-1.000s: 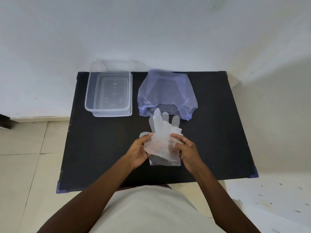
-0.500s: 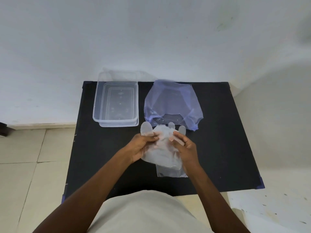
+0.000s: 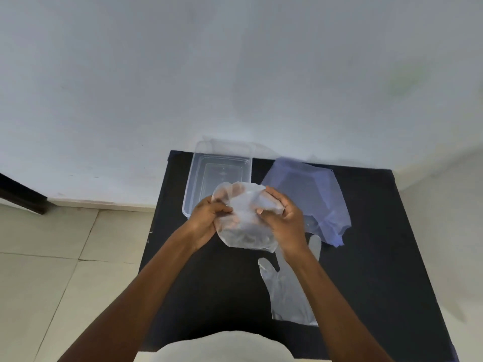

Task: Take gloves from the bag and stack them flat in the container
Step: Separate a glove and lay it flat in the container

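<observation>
A thin clear plastic glove [image 3: 244, 218] is bunched up between both hands, lifted above the black table. My left hand [image 3: 206, 218] pinches its left side and my right hand [image 3: 283, 220] grips its right side. A clear rectangular container [image 3: 219, 173] stands just behind the held glove at the table's back left, with nothing visible in it. The pale blue plastic bag [image 3: 311, 197] lies to the right of the container. A second clear glove [image 3: 287, 291] lies flat on the table under my right forearm.
The black table [image 3: 379, 257] stands against a white wall [image 3: 235, 74]. Tiled floor [image 3: 52, 257] runs along its left side. A dark furniture edge [image 3: 21, 194] shows at far left. Bare black tabletop lies right of the bag and near the front edge.
Both hands lifted the glove and carried it up and left toward the container, crumpling it. A second glove stayed flat on the table below. The camera tilted and shifted left.
</observation>
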